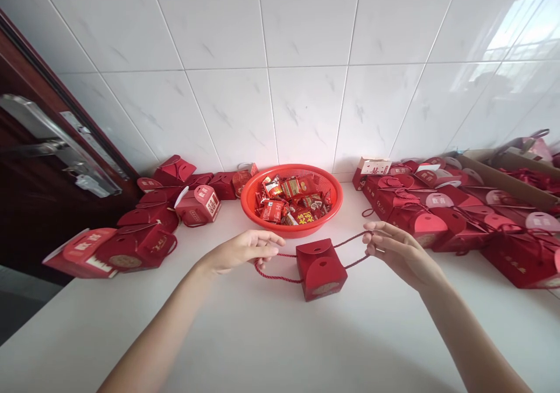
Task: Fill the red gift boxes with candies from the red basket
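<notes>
A small dark red gift box (322,270) stands on the white table in front of me, its rounded top flaps folded over. Twisted red cord handles come out of its left and right sides. My left hand (245,250) has its fingers curled round the left cord loop (275,277). On the other side, my right hand (400,252) pinches the end of the right cord loop (356,260) between thumb and fingers. Both loops are stretched outward from the box. Just behind it sits a red plastic basket (248,209) holding several wrapped sweets (301,200).
Several red gift boxes (144,244) are grouped at the left, near a dark door (26,165) with a metal handle. More boxes (409,221) crowd the right side, with a cardboard carton (485,171) behind them. A white tiled wall (306,107) closes the back.
</notes>
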Demonstrator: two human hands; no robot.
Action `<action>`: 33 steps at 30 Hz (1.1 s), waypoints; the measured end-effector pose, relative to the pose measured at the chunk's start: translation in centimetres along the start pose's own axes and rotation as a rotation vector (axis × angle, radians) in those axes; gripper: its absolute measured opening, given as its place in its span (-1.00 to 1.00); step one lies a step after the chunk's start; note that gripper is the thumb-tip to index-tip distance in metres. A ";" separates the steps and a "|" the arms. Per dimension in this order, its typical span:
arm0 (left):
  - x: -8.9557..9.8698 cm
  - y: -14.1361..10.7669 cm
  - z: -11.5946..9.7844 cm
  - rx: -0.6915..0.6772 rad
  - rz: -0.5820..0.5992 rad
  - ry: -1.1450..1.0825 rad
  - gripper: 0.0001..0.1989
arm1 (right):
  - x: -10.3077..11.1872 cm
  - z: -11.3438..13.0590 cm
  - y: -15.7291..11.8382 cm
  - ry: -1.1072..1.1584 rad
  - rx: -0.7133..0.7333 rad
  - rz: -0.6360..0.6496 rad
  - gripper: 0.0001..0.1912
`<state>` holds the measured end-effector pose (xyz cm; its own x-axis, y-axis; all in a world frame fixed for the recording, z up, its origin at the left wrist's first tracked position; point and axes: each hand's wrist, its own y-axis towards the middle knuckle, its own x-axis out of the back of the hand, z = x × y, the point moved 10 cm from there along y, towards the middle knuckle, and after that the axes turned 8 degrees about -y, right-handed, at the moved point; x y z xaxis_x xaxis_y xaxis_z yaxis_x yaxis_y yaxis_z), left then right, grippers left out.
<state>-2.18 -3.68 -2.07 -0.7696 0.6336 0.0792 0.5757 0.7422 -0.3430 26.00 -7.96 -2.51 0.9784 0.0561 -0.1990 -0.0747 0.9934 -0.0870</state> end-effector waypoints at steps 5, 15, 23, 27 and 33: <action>-0.7 -0.9 -1.0 -0.058 0.071 -0.438 -0.64 | -1.7 1.3 -0.4 -0.052 0.072 0.090 -0.73; -5.0 1.2 -3.8 -0.221 0.016 -0.633 -0.73 | -7.5 5.0 -0.2 -0.344 0.170 0.230 -0.74; -7.9 3.1 -5.8 -0.331 -0.072 -0.466 -0.64 | -9.0 6.2 0.9 -0.547 0.231 0.133 -0.68; -8.7 3.3 -6.5 -0.395 -0.068 -0.399 -0.65 | -8.1 6.7 1.0 -0.649 0.262 -0.017 -0.77; -8.4 2.7 -8.1 -0.562 -0.199 0.022 -0.52 | -6.7 7.0 1.2 -0.725 0.278 -0.153 -0.85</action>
<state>8.06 -5.25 3.88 -0.8751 0.4707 0.1126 0.4838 0.8450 0.2277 20.66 -6.41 5.54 0.8627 -0.1274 0.4895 0.0287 0.9785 0.2042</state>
